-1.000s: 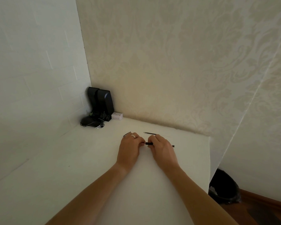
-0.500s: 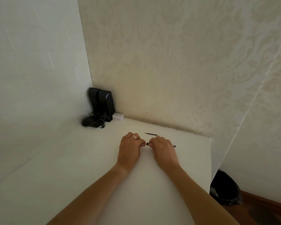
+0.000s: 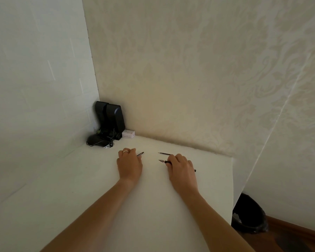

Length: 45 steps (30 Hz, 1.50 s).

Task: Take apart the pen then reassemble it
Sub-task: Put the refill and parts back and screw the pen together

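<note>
Right hand pinching pen barrel, left hand pinching cap, palms down

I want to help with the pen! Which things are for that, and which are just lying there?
For the pen: the piece in the left hand, the pen body in the right hand, the thin refill.

Lying about: black speakers, small white box, bin.

– Where is there room on the white table?
– Between the left hand and right hand a bare gap lies open; only a thin refill lies at its far side.
– And the corner?
– Black speakers, a mouse with cables and a small box crowd it; two walls close it in.
</note>
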{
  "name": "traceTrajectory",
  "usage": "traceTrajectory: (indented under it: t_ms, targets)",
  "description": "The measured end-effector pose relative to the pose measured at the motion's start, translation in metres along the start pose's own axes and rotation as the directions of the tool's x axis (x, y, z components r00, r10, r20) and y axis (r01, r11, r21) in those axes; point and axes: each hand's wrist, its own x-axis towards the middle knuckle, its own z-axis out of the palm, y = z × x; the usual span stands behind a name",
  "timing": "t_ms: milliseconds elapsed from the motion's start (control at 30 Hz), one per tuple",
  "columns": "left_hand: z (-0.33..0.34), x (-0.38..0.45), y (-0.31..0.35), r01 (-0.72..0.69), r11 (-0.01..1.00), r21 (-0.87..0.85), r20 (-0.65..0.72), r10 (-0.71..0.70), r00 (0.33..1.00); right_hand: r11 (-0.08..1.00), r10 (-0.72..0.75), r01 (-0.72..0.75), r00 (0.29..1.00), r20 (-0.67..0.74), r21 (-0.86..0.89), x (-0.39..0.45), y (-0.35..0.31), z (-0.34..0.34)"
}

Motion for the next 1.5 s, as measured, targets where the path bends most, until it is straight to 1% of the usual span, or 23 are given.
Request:
traceTrajectory:
  t_ms: [100,200,400,567,733,933,1000,1133,1233,1500]
  targets:
    - [0.000,0.003,-0.005,-0.009,0.999,-0.045,-0.010,0.009,1.000,1.000,-0.008,0.008,1.000,-0.008,0.013,0.001,0.000,0.000]
    - [0.001,0.001,-0.002,-0.066,0.991,-0.113,-0.005,0.066,0.998,1.000,-0.018,0.018,1.000,-0.004,0.024,0.002,0.000,0.000]
    - [0.002,-0.005,0.004,-0.179,0.951,-0.253,0.073,0.204,0.976,1.000,-0.012,0.012,1.000,0.006,0.016,0.002,0.001,0.001]
    - [0.005,-0.011,0.007,-0.289,0.921,-0.261,0.086,0.321,0.943,1.000,-0.016,0.015,1.000,0.026,0.023,0.003,0.002,0.001]
    - [0.003,-0.012,0.007,-0.296,0.914,-0.277,0.076,0.328,0.942,0.999,-0.024,0.023,0.999,0.039,0.026,0.004,0.002,0.001]
    - [-0.002,-0.014,0.012,-0.381,0.876,-0.294,0.096,0.424,0.901,0.994,-0.091,0.089,0.995,0.043,0.060,0.003,0.002,0.000]
    - [-0.003,-0.016,0.013,-0.392,0.867,-0.308,0.088,0.436,0.895,0.994,-0.078,0.075,0.996,0.035,0.080,0.003,0.002,0.000]
    - [-0.005,-0.017,0.013,-0.395,0.858,-0.327,0.087,0.444,0.892,0.992,-0.001,-0.001,1.000,0.019,0.127,0.004,0.001,0.001]
    - [-0.005,-0.017,0.012,-0.388,0.851,-0.354,0.108,0.449,0.887,0.994,-0.024,0.020,0.999,0.035,0.104,0.004,0.004,0.003]
    - [-0.005,-0.015,0.010,-0.337,0.852,-0.400,0.137,0.420,0.897,0.979,-0.021,0.004,0.997,0.080,0.205,0.004,0.006,0.006]
